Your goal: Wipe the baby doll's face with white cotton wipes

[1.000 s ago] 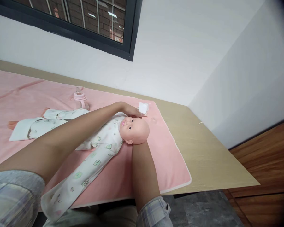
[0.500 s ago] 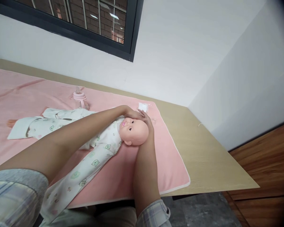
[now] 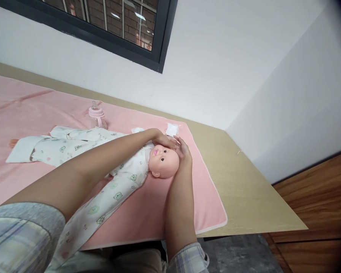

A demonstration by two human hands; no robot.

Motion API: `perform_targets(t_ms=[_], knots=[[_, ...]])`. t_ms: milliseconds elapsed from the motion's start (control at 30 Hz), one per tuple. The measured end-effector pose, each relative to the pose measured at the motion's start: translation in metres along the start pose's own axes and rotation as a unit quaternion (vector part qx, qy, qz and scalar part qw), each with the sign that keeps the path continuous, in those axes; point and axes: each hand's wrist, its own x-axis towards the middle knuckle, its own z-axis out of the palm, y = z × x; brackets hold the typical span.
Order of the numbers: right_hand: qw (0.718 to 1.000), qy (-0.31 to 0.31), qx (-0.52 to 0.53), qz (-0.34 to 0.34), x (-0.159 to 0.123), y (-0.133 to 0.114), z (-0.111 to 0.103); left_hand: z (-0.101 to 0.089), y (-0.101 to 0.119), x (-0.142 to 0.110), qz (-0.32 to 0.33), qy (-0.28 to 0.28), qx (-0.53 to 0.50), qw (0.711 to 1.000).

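Note:
A baby doll (image 3: 164, 161) lies on its back on a pink blanket (image 3: 136, 212), dressed in a white suit with green bear prints. Its bare head is turned so the face points up. My left hand (image 3: 166, 140) reaches across the doll's chest and rests along the far side of its head, fingers stretched out. Against the crown, my right hand (image 3: 184, 148) lies with its palm side facing the head and its fingers extended toward the left fingertips. Parts of both hands are hidden behind the head. One long sleeve (image 3: 102, 212) of the suit trails toward me.
A pink-topped baby bottle (image 3: 97, 116) stands beyond the doll's legs. A small white packet (image 3: 172, 129) lies just past my hands. The wooden table (image 3: 244, 197) ends at the right, near a wood-grain panel (image 3: 315, 204). Behind are a white wall and a dark-framed window (image 3: 159, 57).
Both hands have shifted slightly on the doll's head, and my right fingers have drawn back a little from the packet. The view has moved slightly.

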Motion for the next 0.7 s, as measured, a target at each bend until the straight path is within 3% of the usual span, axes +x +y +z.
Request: perform_targets(t_ms=[100,200,400,533,700], knots=[[0.999,-0.018,0.027,-0.006,0.005,0.007,-0.001,-0.007,-0.003,-0.001,-0.041,-0.013,0.013,0.999],[0.997,-0.051,0.064,-0.015,0.010,0.018,-0.006,-0.016,-0.006,-0.007,-0.029,0.007,0.023,0.999],[0.984,-0.086,0.146,-0.048,0.017,0.027,-0.005,-0.026,-0.012,-0.027,0.000,0.081,0.020,0.997],[0.982,-0.060,0.171,-0.048,0.014,0.021,0.002,-0.030,-0.017,-0.038,-0.013,0.131,0.023,0.991],[0.982,-0.070,0.157,-0.085,0.009,0.015,0.007,-0.034,-0.019,-0.049,-0.043,0.197,0.044,0.978]])
